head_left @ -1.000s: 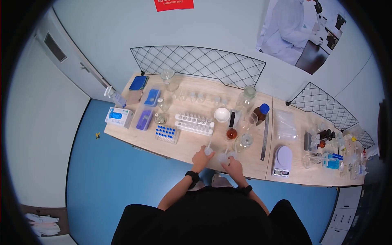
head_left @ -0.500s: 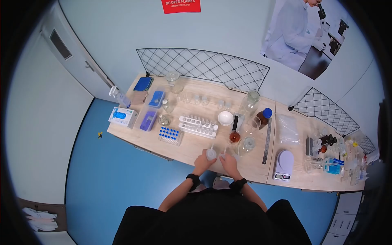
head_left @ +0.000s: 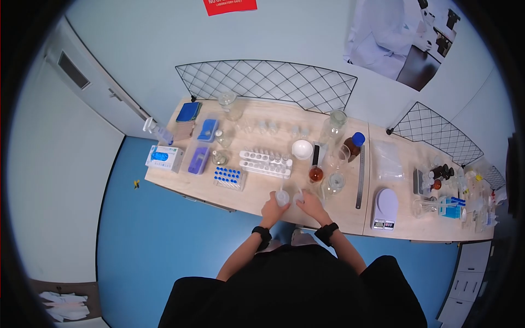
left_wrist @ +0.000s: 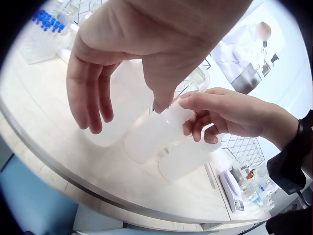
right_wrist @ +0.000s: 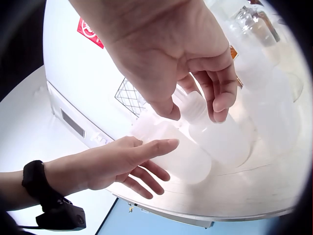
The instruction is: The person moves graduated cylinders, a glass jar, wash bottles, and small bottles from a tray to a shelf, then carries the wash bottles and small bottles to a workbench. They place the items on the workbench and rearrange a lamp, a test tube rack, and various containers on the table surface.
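Translucent white plastic wash bottles stand side by side near the bench's front edge. My left hand (left_wrist: 132, 49) wraps round the leftmost wash bottle (head_left: 281, 198), its thumb on one side and its fingers down the other. Curled at the top of the neighbouring wash bottle (right_wrist: 220, 139) is my right hand (right_wrist: 186, 63), with the white cap (right_wrist: 194, 105) between thumb and fingers. A further white bottle (left_wrist: 188, 159) stands on the right of that one. In the head view the hands are close together and partly hide the bottles.
Behind the hands are a white test tube rack (head_left: 266, 164), a blue-capped tube rack (head_left: 228, 177) and a white bowl (head_left: 302, 149). Glassware and a brown bottle (head_left: 354, 146) stand right, beside a steel ruler (head_left: 361, 177). Further right sits a digital scale (head_left: 385, 209).
The right hand has shifted left, closer to the left hand, along with the bottle at its fingers. The left hand stays at its bottle. The head view has tilted slightly.
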### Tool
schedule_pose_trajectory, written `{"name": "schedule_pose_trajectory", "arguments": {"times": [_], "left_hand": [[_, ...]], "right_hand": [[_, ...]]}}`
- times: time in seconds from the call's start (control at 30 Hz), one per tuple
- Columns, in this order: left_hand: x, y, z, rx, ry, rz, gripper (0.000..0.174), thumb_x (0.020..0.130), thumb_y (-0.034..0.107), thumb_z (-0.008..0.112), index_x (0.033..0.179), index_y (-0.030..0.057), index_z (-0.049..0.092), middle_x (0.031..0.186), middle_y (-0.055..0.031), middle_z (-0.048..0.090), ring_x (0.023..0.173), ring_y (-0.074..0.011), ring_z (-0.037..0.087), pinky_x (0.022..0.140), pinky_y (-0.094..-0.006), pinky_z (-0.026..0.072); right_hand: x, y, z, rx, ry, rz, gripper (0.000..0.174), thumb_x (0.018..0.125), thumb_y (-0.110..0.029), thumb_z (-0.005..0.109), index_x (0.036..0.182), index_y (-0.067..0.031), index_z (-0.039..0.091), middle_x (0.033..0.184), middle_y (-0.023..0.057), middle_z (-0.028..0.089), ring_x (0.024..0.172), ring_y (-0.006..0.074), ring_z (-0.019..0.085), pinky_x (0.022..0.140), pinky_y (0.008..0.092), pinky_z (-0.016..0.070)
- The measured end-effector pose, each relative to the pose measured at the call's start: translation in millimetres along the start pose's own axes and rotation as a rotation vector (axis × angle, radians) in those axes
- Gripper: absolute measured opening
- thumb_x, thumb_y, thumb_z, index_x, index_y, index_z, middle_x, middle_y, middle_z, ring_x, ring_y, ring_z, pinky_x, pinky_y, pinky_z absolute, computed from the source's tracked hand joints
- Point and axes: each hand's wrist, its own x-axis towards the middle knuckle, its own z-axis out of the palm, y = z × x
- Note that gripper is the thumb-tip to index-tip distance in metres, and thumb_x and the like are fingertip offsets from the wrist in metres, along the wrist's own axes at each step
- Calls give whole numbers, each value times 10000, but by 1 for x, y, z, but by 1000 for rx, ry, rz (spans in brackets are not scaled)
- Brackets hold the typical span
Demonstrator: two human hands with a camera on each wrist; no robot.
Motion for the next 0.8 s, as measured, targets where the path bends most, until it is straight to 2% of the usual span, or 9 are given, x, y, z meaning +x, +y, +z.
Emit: {"name": "schedule_pose_trajectory", "arguments": {"times": [0.17, 0.3, 0.4, 0.47, 0.5, 0.57, 0.6, 0.67, 0.8], "left_hand": [[2, -4, 1, -30, -20, 14, 632, 657, 416, 657, 1084, 85, 331, 798, -216, 595, 741, -401, 573, 612, -467, 451], [1, -5, 2, -22, -40, 31, 637, 658, 368, 666, 1096, 75, 307, 792, -213, 592, 739, -393, 572, 611, -466, 446], [2, -6, 6, -20, -55, 31, 647, 658, 360, 667, 1103, 71, 296, 802, -219, 589, 748, -395, 570, 618, -466, 445], [2, -7, 8, -23, -57, 41, 650, 658, 358, 667, 1103, 69, 293, 804, -222, 588, 751, -395, 570, 620, -465, 445], [3, -7, 8, -21, -70, 32, 654, 656, 359, 668, 1105, 68, 290, 808, -225, 588, 756, -398, 568, 623, -464, 445], [4, -6, 6, -21, -81, 25, 659, 655, 361, 669, 1106, 66, 288, 811, -227, 587, 762, -401, 567, 626, -463, 446], [4, -8, 5, -49, -91, 42, 657, 654, 361, 670, 1101, 66, 290, 815, -227, 587, 768, -403, 565, 633, -459, 446], [7, -10, 5, -78, -96, 64, 655, 652, 362, 672, 1096, 65, 292, 819, -228, 587, 773, -406, 563, 640, -456, 446], [7, -24, 11, -121, -129, 86, 758, 650, 349, 676, 1172, 14, 240, 834, -231, 588, 791, -391, 570, 671, -429, 452]], "right_hand": [[-3, -6, -6, 22, 63, 10, 412, 695, -212, 599, 1024, 3, 477, 806, 237, 560, 761, 382, 548, 666, 427, 435], [-26, -38, -48, 94, 60, 58, 431, 672, -208, 625, 1027, -8, 483, 789, 217, 567, 734, 356, 558, 641, 398, 445], [-48, -32, -64, 78, -10, 107, 437, 662, -216, 640, 1026, -27, 491, 724, 182, 575, 682, 319, 570, 609, 362, 451], [-60, -14, -66, 83, -155, 84, 453, 662, -227, 639, 1027, -37, 451, 752, 211, 560, 713, 345, 564, 612, 412, 438], [-64, -6, -66, 84, -152, 92, 453, 662, -227, 639, 1027, -37, 451, 752, 211, 560, 713, 345, 564, 612, 412, 438], [-70, 9, -59, 55, -115, 237, 475, 659, -257, 654, 1024, -30, 451, 749, 204, 565, 713, 338, 568, 611, 409, 440], [-70, 12, -56, 53, -112, 236, 475, 659, -257, 654, 1024, -30, 451, 749, 204, 565, 713, 338, 568, 611, 409, 440], [-67, 17, -49, -30, -5, 392, 517, 655, -291, 669, 1034, -23, 441, 779, 205, 577, 723, 349, 565, 624, 411, 444], [-58, 29, -25, -85, 203, 320, 498, 642, -288, 695, 993, -31, 453, 712, 164, 598, 654, 312, 590, 595, 395, 461]]}}
